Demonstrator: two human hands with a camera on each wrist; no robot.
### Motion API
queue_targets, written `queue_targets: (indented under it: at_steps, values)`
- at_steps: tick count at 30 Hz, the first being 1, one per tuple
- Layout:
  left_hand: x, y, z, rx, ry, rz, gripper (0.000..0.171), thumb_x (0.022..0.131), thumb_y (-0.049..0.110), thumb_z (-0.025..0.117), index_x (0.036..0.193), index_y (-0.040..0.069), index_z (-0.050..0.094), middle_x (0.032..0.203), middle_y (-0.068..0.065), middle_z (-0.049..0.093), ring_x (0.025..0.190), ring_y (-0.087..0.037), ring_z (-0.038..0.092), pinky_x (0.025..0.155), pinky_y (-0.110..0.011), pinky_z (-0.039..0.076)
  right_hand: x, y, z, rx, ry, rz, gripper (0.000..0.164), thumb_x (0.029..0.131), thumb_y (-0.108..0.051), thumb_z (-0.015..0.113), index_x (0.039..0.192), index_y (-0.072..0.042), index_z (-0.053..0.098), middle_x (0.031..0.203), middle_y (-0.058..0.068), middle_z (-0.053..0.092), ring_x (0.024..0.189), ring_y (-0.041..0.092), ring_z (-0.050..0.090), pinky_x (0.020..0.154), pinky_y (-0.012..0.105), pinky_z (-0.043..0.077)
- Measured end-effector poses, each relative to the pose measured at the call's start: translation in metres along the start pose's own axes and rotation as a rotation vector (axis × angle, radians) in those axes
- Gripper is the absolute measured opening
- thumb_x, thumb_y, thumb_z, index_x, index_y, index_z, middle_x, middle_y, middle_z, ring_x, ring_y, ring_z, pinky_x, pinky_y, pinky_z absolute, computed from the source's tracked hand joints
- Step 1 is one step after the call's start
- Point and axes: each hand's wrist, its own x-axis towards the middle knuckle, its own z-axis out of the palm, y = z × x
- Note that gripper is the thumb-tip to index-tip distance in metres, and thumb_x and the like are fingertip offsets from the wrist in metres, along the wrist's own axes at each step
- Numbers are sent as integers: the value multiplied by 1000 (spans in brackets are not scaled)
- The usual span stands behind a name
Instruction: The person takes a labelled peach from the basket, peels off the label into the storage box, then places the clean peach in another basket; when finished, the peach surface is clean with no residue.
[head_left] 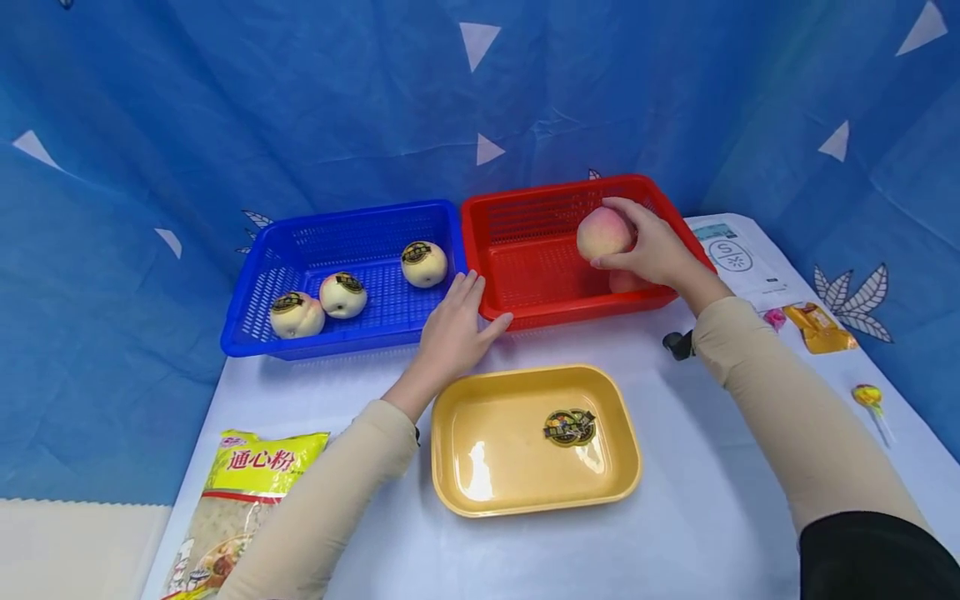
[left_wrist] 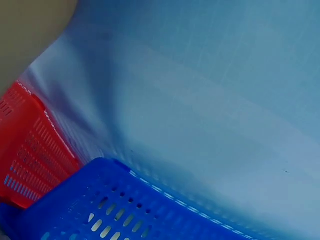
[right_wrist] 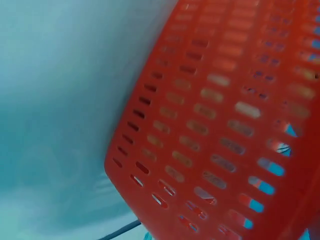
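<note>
My right hand [head_left: 654,250] grips a pinkish-yellow peach [head_left: 600,234] over the right part of the red basket [head_left: 525,275]. Below that hand, another reddish peach [head_left: 626,282] lies in the basket, partly covered. My left hand [head_left: 456,327] rests with extended fingers at the front corner where the red basket meets the blue basket [head_left: 352,340]; its thumb lies along the red rim. Inside the blue basket are three pale peaches [head_left: 424,264] with dark labels. The right wrist view shows the slotted red basket wall [right_wrist: 200,120], and the left wrist view the blue basket wall [left_wrist: 120,210].
A yellow tray [head_left: 517,492] with a dark sticker inside stands in front of the baskets. A pasta bag [head_left: 232,508] lies by the left sleeve. At right are a white packet [head_left: 738,258], an orange wrapper [head_left: 817,327] and a lollipop [head_left: 868,397]. A blue curtain hangs behind.
</note>
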Motion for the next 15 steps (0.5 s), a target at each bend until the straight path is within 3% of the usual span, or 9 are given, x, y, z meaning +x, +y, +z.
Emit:
queue_targets:
  at_steps: [6,15]
  values:
    - [-1,-1,2,15,-14,7,79,98,56,51,156,6,30,165,-9,25,155,-24,15,124,-48,24,21,8,5,-57,-88,73,101,75,-33,87,157,-29,28,155,10,40,138,36,40,99,61,50]
    - [-1,-2,3,46,-7,8,79,98,57,49,156,7,30,165,-8,25,155,-23,15,124,-46,23,40,10,16,-143,-166,165,102,77,-32,85,158,-20,24,149,17,44,133,38,39,103,63,45]
